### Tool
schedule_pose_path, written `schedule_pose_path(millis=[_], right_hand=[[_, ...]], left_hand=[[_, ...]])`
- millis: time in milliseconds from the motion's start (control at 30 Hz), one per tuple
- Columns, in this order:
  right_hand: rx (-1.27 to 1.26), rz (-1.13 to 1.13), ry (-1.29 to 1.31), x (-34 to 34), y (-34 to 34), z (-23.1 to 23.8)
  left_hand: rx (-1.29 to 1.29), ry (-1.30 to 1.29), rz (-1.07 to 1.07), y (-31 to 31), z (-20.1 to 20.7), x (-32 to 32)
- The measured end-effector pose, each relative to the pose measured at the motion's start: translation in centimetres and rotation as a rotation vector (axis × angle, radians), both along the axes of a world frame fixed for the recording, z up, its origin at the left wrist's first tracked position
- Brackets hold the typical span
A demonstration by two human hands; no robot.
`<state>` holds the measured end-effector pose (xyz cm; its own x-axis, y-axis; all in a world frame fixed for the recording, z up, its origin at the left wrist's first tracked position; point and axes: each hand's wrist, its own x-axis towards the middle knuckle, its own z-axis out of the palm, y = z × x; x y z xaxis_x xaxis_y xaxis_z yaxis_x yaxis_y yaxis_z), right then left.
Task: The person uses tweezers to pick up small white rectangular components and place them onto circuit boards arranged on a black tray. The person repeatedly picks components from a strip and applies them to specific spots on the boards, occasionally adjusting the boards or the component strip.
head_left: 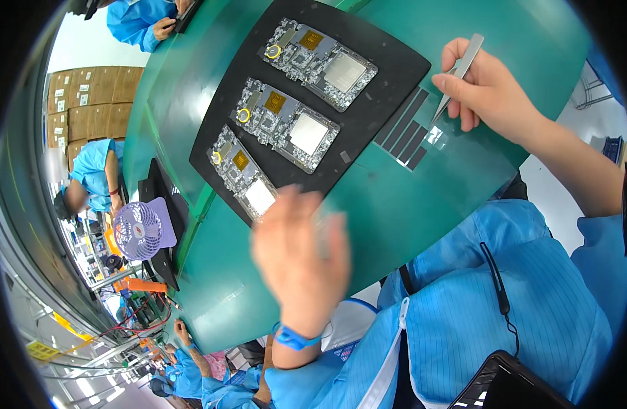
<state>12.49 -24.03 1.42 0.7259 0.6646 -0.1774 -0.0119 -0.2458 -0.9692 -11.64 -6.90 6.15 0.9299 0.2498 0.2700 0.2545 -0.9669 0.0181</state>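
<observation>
My right hand (487, 92) is closed round metal tweezers (468, 58). Their tips point down at the edge of a set of dark grey strips (403, 133), close to a small shiny clear piece (434, 135); contact cannot be made out. My left hand (296, 249), a blue band at its wrist, is smeared by motion near the closest circuit board (240, 170) and covers its lower end. Whether that hand holds anything is unclear. A middle circuit board (286, 123) and a far circuit board (320, 63) lie beside it on a black mat (368, 41).
The mat rests on a green table (409, 218). Left of it stand a purple fan (139, 228) and a black panel (165, 184). Co-workers in blue sit at the far edge and left, with cardboard boxes (92, 95) stacked behind. A black-framed device (507, 382) is low at right.
</observation>
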Motion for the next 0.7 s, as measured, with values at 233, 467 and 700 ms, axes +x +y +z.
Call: schedule_pose_path(millis=[233, 467, 700], right_hand=[[0.081, -0.036, 0.015, -0.9, 0.6, -0.7], [0.048, -0.002, 0.062, -0.3, 0.4, -0.7], [0.034, -0.021, 0.007, -0.7, 0.6, -0.5]], left_hand=[[-0.285, 0.022, -0.471, -3.7, -5.3, 6.2], [-0.249, 0.052, -0.507, -3.5, -5.2, 6.5], [-0.212, 0.048, -0.575, -2.9, -5.2, 6.9]])
